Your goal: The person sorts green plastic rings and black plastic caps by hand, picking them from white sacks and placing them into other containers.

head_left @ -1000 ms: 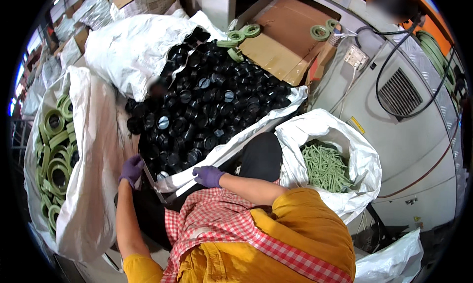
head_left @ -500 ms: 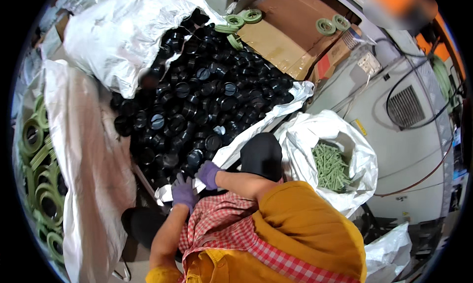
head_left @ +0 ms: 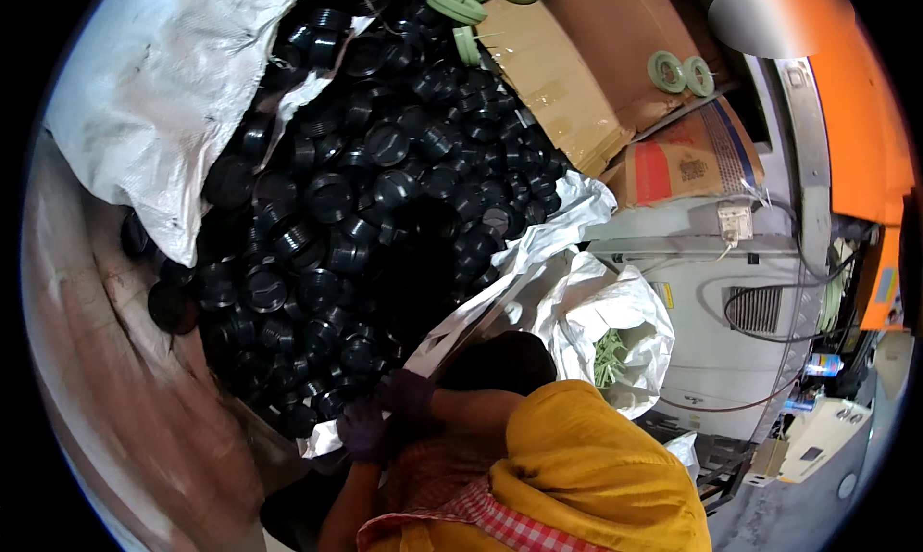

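A big heap of black threaded plastic caps (head_left: 332,198) fills an open white woven sack (head_left: 481,300) in front of me. Both my hands wear purple gloves and sit close together at the near edge of the heap, in shadow. My left hand (head_left: 363,431) is beside a white flap of the sack, its fingers curled in. Just to its right, my right hand (head_left: 408,394) is closed against the lowest caps. What either hand holds, if anything, is hidden by the fingers and the dark.
A white bag (head_left: 646,326) of thin light-green pieces stands at the right, before a grey cabinet (head_left: 707,297). Pale green rings (head_left: 666,72) lie on brown cardboard (head_left: 567,81) at the back. Another white sack (head_left: 163,81) overhangs the far left, above a brownish sheet (head_left: 125,360).
My view has shifted: the heap looks larger, and the cabinet and orange machine show more at the right. Both hands stay at the heap's near edge, now in deeper shadow.
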`<act>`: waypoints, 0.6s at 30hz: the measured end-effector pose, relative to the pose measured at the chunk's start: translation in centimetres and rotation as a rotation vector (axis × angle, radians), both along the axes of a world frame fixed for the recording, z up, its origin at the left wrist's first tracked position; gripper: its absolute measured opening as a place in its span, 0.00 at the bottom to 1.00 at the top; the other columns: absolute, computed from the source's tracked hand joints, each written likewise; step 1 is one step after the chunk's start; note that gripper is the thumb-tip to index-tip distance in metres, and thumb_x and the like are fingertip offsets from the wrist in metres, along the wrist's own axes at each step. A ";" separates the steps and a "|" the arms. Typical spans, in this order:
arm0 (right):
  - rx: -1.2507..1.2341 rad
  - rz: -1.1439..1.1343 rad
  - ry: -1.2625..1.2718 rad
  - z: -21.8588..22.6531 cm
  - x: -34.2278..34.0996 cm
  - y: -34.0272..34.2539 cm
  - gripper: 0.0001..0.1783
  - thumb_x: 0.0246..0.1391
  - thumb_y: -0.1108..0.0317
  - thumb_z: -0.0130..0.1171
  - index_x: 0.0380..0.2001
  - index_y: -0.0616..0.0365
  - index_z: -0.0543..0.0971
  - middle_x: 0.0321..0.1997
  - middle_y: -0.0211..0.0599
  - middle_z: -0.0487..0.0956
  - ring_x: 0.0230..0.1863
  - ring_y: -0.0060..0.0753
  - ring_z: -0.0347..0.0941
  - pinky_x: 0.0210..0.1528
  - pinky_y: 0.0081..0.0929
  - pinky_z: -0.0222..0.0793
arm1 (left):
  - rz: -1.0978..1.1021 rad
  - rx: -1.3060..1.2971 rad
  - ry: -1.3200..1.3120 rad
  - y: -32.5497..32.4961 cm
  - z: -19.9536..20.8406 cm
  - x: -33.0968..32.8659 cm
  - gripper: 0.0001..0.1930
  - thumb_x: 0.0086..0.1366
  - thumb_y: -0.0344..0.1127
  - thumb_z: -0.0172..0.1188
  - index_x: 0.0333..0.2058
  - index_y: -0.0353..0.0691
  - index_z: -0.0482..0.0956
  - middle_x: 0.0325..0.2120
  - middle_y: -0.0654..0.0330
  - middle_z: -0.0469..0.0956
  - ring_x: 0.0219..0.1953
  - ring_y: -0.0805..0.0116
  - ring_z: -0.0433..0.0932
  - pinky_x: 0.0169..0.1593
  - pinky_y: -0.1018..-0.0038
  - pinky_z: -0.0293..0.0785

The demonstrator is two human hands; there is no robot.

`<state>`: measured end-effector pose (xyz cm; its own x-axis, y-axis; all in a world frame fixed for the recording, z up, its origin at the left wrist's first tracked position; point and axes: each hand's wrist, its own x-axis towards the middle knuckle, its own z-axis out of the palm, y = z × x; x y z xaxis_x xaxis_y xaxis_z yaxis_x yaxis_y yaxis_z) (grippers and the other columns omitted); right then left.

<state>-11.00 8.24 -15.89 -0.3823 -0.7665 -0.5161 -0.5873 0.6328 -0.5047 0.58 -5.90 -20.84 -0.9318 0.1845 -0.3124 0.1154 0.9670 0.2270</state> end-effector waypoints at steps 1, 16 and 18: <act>0.060 0.025 -0.043 0.0 -0.5 0.1 0.26 0.39 0.49 0.57 0.40 0.53 0.76 0.43 0.39 0.75 0.47 0.38 0.70 0.47 0.36 0.66 | -0.004 -0.001 -0.106 0.1 0.5 -0.6 0.32 0.55 0.62 0.49 0.54 0.50 0.68 0.54 0.59 0.66 0.52 0.57 0.65 0.49 0.58 0.61; 0.227 -0.263 -0.291 13.4 -3.5 -2.9 0.24 0.49 0.54 0.56 0.45 0.58 0.73 0.44 0.50 0.77 0.47 0.49 0.73 0.50 0.36 0.68 | 1.078 0.454 -0.386 -11.7 26.0 -0.4 0.18 0.55 0.46 0.52 0.43 0.45 0.76 0.37 0.46 0.77 0.42 0.46 0.74 0.45 0.59 0.71; 0.231 -0.222 -0.270 15.5 -2.7 -1.8 0.25 0.49 0.54 0.56 0.45 0.59 0.74 0.43 0.50 0.77 0.45 0.45 0.74 0.50 0.34 0.68 | 1.270 0.468 -0.612 -12.5 30.1 5.1 0.22 0.56 0.50 0.52 0.45 0.45 0.76 0.42 0.47 0.76 0.46 0.49 0.74 0.50 0.62 0.68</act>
